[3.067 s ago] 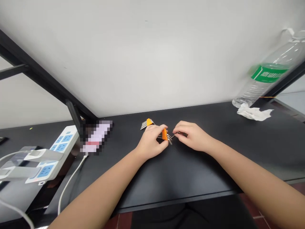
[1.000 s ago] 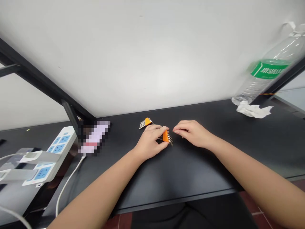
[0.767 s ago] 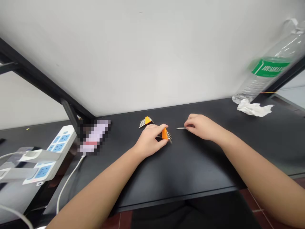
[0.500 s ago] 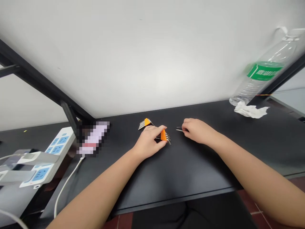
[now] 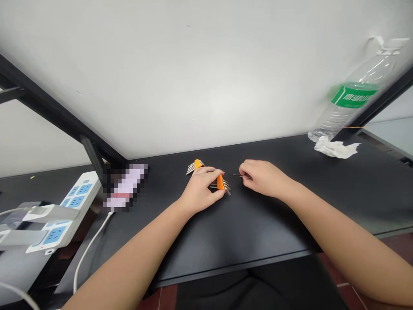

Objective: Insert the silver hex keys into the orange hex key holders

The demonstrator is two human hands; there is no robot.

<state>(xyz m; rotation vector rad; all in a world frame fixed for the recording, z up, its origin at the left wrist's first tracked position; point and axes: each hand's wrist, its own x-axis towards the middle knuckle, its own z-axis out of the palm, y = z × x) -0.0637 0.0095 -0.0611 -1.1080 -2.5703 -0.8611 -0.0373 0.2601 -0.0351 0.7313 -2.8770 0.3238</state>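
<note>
My left hand (image 5: 201, 189) is closed on an orange hex key holder (image 5: 220, 182), thumb and forefinger gripping its two ends. Several silver hex keys stick out of that holder's right side, over the black table. Just behind my left hand lies a second orange holder (image 5: 197, 163) with several metal keys fanned out to its left. To the right, my right hand (image 5: 258, 177) pinches thin metal pieces that look like hex keys (image 5: 237, 175). Their tips point left toward the held holder, with a small gap between; the rest is hidden by my fingers.
A clear plastic bottle (image 5: 351, 97) with a green label leans at the back right, a crumpled tissue (image 5: 337, 148) beside it. At left are a blurred-out phone-like object (image 5: 127, 185), a white cable (image 5: 85, 254) and a power strip (image 5: 69, 206) with plugs. The black table (image 5: 232, 232) meets a white wall.
My right hand has moved slightly left with the thin metal pieces, closer to the orange holder. My left hand keeps its grip and has hardly moved. The view has shifted a little.
</note>
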